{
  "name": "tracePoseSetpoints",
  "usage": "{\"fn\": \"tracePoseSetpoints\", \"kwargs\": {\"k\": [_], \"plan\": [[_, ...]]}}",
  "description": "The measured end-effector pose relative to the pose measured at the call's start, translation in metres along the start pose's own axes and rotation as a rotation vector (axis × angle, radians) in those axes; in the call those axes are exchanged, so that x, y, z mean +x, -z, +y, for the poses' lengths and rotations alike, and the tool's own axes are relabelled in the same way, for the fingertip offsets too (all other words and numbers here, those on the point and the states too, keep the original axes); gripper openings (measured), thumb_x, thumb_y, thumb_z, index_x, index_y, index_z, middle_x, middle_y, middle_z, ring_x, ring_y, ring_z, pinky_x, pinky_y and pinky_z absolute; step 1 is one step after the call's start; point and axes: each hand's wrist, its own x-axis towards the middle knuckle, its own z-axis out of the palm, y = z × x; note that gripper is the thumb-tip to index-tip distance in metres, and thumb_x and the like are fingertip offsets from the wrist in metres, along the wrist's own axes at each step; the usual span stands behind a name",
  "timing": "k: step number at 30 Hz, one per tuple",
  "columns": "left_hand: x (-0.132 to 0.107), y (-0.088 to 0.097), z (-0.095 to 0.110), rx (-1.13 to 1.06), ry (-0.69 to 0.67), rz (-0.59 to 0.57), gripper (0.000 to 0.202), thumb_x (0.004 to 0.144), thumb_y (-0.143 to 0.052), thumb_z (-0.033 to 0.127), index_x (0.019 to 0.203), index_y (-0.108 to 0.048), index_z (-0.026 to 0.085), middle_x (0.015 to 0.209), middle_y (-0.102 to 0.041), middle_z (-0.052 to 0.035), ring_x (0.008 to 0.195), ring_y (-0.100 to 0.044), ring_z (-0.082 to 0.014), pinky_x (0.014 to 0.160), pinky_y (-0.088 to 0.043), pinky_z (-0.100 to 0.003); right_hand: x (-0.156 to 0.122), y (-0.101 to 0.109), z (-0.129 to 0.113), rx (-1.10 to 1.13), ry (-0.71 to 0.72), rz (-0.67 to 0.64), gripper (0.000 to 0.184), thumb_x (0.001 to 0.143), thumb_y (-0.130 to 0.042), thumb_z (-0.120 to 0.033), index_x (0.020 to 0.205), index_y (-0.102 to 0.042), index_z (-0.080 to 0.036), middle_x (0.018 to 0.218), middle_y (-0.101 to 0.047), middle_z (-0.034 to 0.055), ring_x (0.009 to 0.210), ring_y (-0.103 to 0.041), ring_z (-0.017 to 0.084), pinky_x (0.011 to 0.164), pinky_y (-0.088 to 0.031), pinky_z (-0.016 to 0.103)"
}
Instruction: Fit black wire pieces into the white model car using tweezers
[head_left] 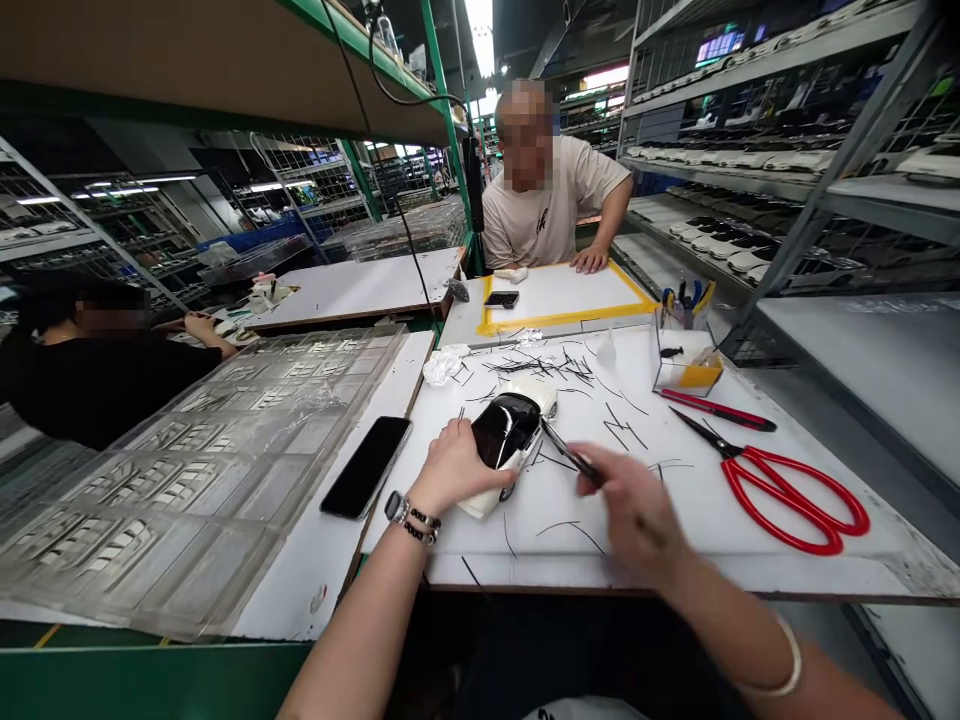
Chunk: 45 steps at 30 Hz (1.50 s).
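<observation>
My left hand [455,467] is closed around a small model car [504,432] with a glossy black top and white body, pressing it onto the white work board [675,510]. My right hand [628,505] is closed on a thin dark tool [564,452] whose tip points at the car's right side. Thin black strips [551,366] lie scattered on the board beyond the car.
Red-handled scissors [780,482] and a red-black knife [716,409] lie to the right. A clear box [684,362] holds tools. A black phone [366,465] and clear plastic trays [202,470] lie left. A person leans on the far table [559,295]; another sits at left.
</observation>
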Motion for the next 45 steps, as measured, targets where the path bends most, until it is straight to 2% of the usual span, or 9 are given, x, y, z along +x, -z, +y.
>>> {"fn": "tracePoseSetpoints", "kwargs": {"k": [3,6,9,11,17,24,32,36,45], "plan": [[0.016,0.005,-0.005,-0.058,-0.186,-0.123,0.077,0.052,-0.074,0.054,0.113,-0.052,0.014,0.113,-0.058,-0.0146,0.107,-0.055,-0.0346,0.089,-0.047,-0.043,0.032,0.034,0.027,0.048,-0.223,0.096,0.058,0.098,-0.021,-0.049,0.084,-0.068,-0.020,0.060,-0.055,0.0026,0.059,-0.053,0.015,0.053,-0.042,0.028],[0.036,0.013,-0.011,-0.094,-0.403,-0.214,0.087,0.051,-0.078,0.044,0.129,-0.046,0.020,0.130,-0.050,-0.0106,0.127,-0.040,-0.0337,0.104,-0.038,-0.043,0.058,0.046,0.042,0.118,-0.358,0.024,0.071,0.096,-0.014,-0.059,0.072,-0.068,-0.019,0.061,-0.055,0.0034,0.062,-0.053,0.015,0.058,-0.042,0.028],[0.056,0.020,-0.015,-0.058,-0.452,-0.133,0.092,0.053,-0.079,0.037,0.136,-0.040,0.024,0.140,-0.043,-0.0083,0.137,-0.024,-0.0337,0.112,-0.025,-0.047,0.076,0.040,0.043,0.158,-0.394,-0.083,0.077,0.093,-0.010,-0.064,0.066,-0.066,-0.019,0.055,-0.047,0.0017,0.053,-0.047,0.013,0.051,-0.037,0.027],[0.067,0.021,-0.020,-0.030,-0.423,-0.024,0.092,0.055,-0.079,0.037,0.136,-0.040,0.025,0.140,-0.044,-0.0078,0.137,-0.024,-0.0341,0.113,-0.021,-0.049,0.085,0.031,0.040,0.217,-0.395,-0.131,0.073,0.093,-0.016,-0.065,0.064,-0.064,-0.018,0.051,-0.046,0.0005,0.049,-0.045,0.012,0.048,-0.037,0.026],[0.079,0.000,-0.042,-0.147,-0.411,0.033,0.075,0.066,-0.073,0.038,0.133,-0.044,0.021,0.135,-0.048,-0.0080,0.130,-0.037,-0.0266,0.112,-0.027,-0.041,0.098,0.002,0.046,0.180,-0.186,-0.454,0.022,0.081,-0.063,-0.040,0.075,-0.062,-0.019,0.071,-0.063,0.0008,0.066,-0.057,0.014,0.061,-0.045,0.025],[0.074,-0.016,-0.052,-0.267,-0.442,0.069,0.066,0.071,-0.070,0.032,0.132,-0.045,0.021,0.140,-0.045,-0.0080,0.136,-0.030,-0.0264,0.115,-0.024,-0.044,0.099,-0.018,0.061,-0.056,0.263,-0.602,0.010,0.087,-0.053,-0.027,0.081,-0.055,-0.019,0.074,-0.059,0.0030,0.071,-0.051,0.016,0.067,-0.041,0.029],[0.075,-0.020,-0.055,-0.297,-0.443,0.063,0.067,0.071,-0.072,0.034,0.132,-0.046,0.023,0.143,-0.041,-0.0081,0.139,-0.025,-0.0288,0.116,-0.023,-0.048,0.111,-0.030,0.068,-0.064,0.315,-0.627,0.012,0.086,-0.054,-0.025,0.077,-0.054,-0.018,0.070,-0.056,0.0031,0.067,-0.048,0.015,0.062,-0.037,0.026],[0.076,-0.023,-0.057,-0.313,-0.442,0.064,0.067,0.071,-0.073,0.035,0.131,-0.047,0.023,0.143,-0.042,-0.0079,0.139,-0.025,-0.0288,0.116,-0.023,-0.049,0.125,-0.029,0.065,-0.006,0.222,-0.662,0.015,0.083,-0.059,-0.026,0.071,-0.055,-0.018,0.066,-0.056,0.0008,0.063,-0.048,0.012,0.058,-0.036,0.023],[0.076,-0.024,-0.058,-0.326,-0.454,0.083,0.065,0.071,-0.073,0.033,0.130,-0.048,0.024,0.143,-0.042,-0.0089,0.139,-0.026,-0.0306,0.115,-0.023,-0.053,0.146,-0.035,0.073,0.257,-0.347,-0.785,0.020,0.072,-0.067,-0.033,0.069,-0.054,-0.018,0.064,-0.062,-0.0010,0.062,-0.056,0.013,0.057,-0.042,0.024]]}}
